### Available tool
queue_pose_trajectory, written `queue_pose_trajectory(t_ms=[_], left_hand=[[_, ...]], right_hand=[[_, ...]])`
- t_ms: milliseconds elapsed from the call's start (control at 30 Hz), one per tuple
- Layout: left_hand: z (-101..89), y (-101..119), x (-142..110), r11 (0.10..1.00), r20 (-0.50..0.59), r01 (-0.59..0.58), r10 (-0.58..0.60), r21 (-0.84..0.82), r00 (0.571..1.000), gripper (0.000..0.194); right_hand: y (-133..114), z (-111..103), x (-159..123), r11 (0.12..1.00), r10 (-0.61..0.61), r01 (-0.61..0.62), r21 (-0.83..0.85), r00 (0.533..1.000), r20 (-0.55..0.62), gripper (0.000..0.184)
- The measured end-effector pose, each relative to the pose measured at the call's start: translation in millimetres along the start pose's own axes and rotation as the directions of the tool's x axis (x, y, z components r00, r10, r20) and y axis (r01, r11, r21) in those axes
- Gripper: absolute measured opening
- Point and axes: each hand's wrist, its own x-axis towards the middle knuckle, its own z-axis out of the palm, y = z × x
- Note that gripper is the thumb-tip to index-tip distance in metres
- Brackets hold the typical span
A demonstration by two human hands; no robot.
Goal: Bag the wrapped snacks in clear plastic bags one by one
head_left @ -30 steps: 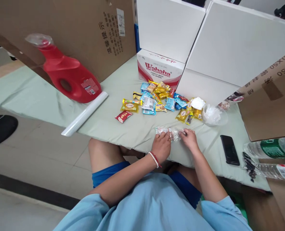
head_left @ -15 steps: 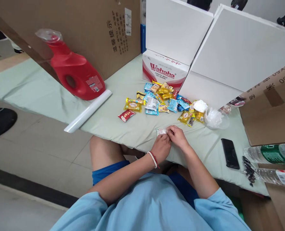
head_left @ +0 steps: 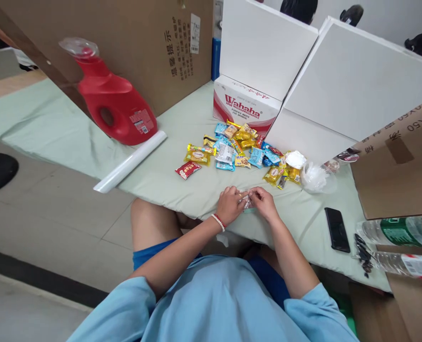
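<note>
At the front edge of the cloth, a small pale packet with pinkish print [head_left: 247, 203] sits between my two hands. My left hand [head_left: 228, 205], with a white bead bracelet and a red cord on its wrist, grips the packet's left side. Bent fingers of my right hand [head_left: 263, 201] pinch its upper right edge. The fingers cover much of the packet, and its contents are not clear. Beyond the hands lies a pile of snack packets [head_left: 225, 154] in blue, yellow and white. A red packet [head_left: 187, 170] lies apart at the pile's near left.
A red jug [head_left: 120, 102] and a white roll [head_left: 130, 162] stand and lie to the left. Behind the pile is a Wahaba-style water carton [head_left: 244, 105]. Rightward are a clear plastic bag [head_left: 316, 176], a black phone [head_left: 337, 230] and plastic bottles [head_left: 398, 232].
My left hand has shifted left and up, its fingers now over the packet's left side. The packet sits slightly lower and further right. A white scrap now shows below the table edge.
</note>
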Motion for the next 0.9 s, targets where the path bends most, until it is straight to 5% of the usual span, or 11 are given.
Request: queue_pose_trajectory(t_ms=[100,167,333,533,633,733,833,900], left_hand=[[3.7,8.6,1.9,0.998,0.024,0.017,-0.019,0.066,1.0,0.032],[3.8,13.2,1.8,0.996,0.029,0.04,-0.042,0.075,0.999,0.033],[2.4,12.3,5.1,0.96,-0.048,0.28,-0.279,0.009,0.959,0.056],[0.0,6.4,8.2,0.952,0.02,0.29,-0.293,0.099,0.956,0.043],[-1.6,14.2,3.4,0.956,0.04,0.277,-0.282,0.095,0.959,0.035],[0.7,28.8,-10.2,0.984,-0.047,0.135,-0.13,0.12,0.99,0.022],[10.3,43.1,-28.9,0.978,-0.1,-0.111,0.13,0.179,0.986,0.014],[20.2,48.7,-40.0,0.958,-0.115,-0.255,0.271,0.131,0.956,0.013]], right_hand=[[-1.3,-0.4,-4.1,0.992,0.096,-0.089,0.087,0.991,-0.091,0.026],[-6.2,0.6,-7.4,1.0,0.021,-0.021,-0.002,0.992,-0.122,0.022],[-20.8,9.5,-16.1,0.861,-0.277,0.288,-0.42,0.957,0.087,0.02],[-26.1,11.1,-26.2,0.798,-0.306,0.331,-0.504,0.942,0.134,0.024],[-28.3,6.5,-37.5,0.895,-0.259,0.263,-0.36,0.964,0.061,0.018],[-27.5,1.3,-54.6,0.999,-0.045,0.046,0.005,0.998,-0.032,0.028],[-22.9,-3.1,-72.6,0.928,0.203,-0.177,0.327,0.978,-0.046,0.049],[-18.6,-6.2,-81.7,0.881,0.267,-0.221,0.418,0.962,-0.054,0.052]])
